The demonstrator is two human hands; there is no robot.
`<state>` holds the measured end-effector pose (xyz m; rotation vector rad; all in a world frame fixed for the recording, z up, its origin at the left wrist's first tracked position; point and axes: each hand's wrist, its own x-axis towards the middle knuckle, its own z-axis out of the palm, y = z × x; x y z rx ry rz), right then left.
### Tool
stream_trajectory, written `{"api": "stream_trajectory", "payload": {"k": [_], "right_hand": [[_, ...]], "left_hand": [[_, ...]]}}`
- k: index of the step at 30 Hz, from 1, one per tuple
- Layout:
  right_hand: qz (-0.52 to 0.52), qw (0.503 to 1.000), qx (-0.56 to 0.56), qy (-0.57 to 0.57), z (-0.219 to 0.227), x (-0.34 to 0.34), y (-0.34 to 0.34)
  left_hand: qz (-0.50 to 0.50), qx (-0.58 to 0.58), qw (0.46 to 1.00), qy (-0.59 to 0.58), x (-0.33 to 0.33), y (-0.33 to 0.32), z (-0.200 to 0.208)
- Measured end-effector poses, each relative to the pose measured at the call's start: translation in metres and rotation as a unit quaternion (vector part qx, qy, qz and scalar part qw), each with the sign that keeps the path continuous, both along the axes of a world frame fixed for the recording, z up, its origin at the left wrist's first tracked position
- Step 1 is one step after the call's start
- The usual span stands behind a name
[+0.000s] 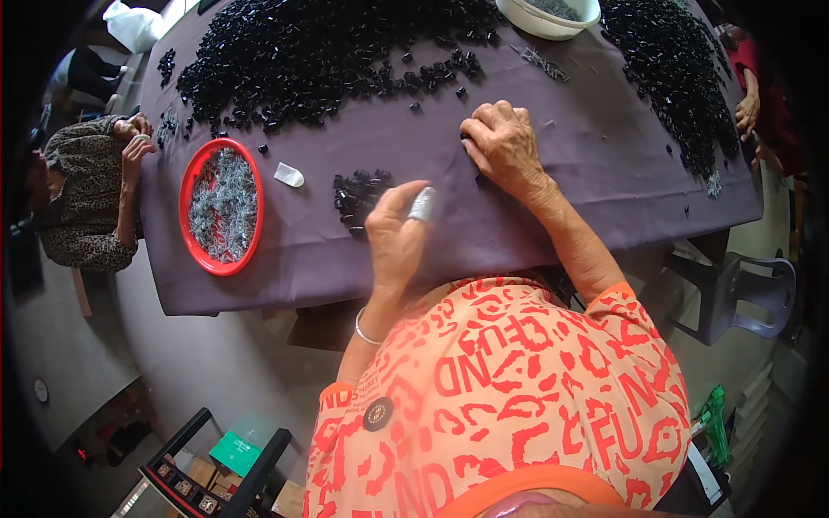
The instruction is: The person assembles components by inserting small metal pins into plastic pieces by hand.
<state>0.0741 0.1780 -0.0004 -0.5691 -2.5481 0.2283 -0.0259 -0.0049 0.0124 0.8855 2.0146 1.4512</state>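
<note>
My left hand (397,237) hovers over the near part of the table with its fingers curled. A silvery wrap (421,205) covers one fingertip, slightly smeared by motion, and whatever those fingers hold cannot be made out. Just left of that hand lies a small heap of black plastic pieces (356,197). My right hand (508,148) rests on the cloth farther forward, fingers bent, with a small black plastic piece (464,135) at the fingertips. To the left stands a red oval basket (184,205) filled with thin silvery metal pieces (226,203). A white, round-ended object (289,175) lies beside it.
Large piles of black pieces (285,60) cover the far side of the purple-grey tablecloth (553,233) and its right end (665,95). A white bowl (553,28) stands at the back. People sit at both ends. A grey chair (734,298) is at right.
</note>
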Motion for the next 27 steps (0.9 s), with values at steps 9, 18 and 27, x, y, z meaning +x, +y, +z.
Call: {"api": "stream_trajectory", "payload": {"k": [9,18,27], "right_hand": [[0.045,0.996,-0.017,0.08,0.006,0.014,-0.018],[0.181,0.958,-0.186,0.121,0.019,0.046,-0.028],[-0.043,0.959,-0.226,0.163,0.018,0.078,0.023]], "left_hand": [[0.015,0.085,0.933,-0.349,0.009,0.036,-0.004],[-0.128,-0.025,0.865,-0.485,0.0,0.025,-0.003],[-0.109,0.017,0.873,-0.476,-0.003,0.013,-0.009]]}}
